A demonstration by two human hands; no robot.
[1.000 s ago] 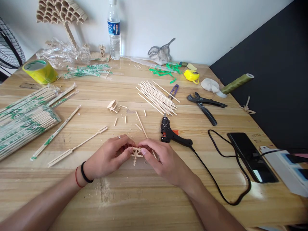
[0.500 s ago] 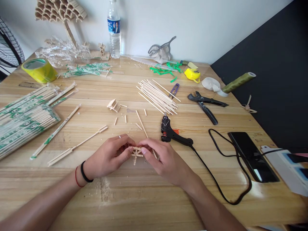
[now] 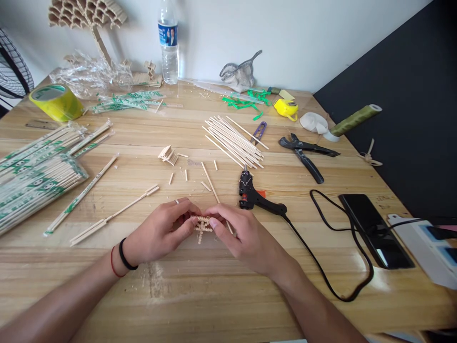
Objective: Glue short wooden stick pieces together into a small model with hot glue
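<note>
My left hand (image 3: pixel 160 233) and my right hand (image 3: pixel 243 238) meet near the front of the wooden table (image 3: pixel 228 295). Both pinch a small lattice piece made of short bamboo stick bits (image 3: pixel 202 225), held just above the tabletop. A single long stick (image 3: pixel 210 183) lies just beyond my right fingers. A black glue gun (image 3: pixel 259 197) rests to the right of my hands, its cord running off to the right. A fan of bare bamboo sticks (image 3: pixel 233 140) lies further back, with short cut bits (image 3: pixel 185 175) scattered between.
Wrapped chopstick packs (image 3: pixel 34 176) fill the left side, with yellow tape (image 3: pixel 55 101) behind. Black pliers (image 3: pixel 307 155), a purple snipper (image 3: pixel 259 132), a phone (image 3: pixel 373 228), a power strip (image 3: pixel 424 247) and green thread (image 3: pixel 353 120) lie right. A water bottle (image 3: pixel 168 45) and a stick model (image 3: pixel 87 19) stand at the wall.
Both hands have stayed on the small lattice piece. Only the view has drifted slightly; nothing on the table has moved.
</note>
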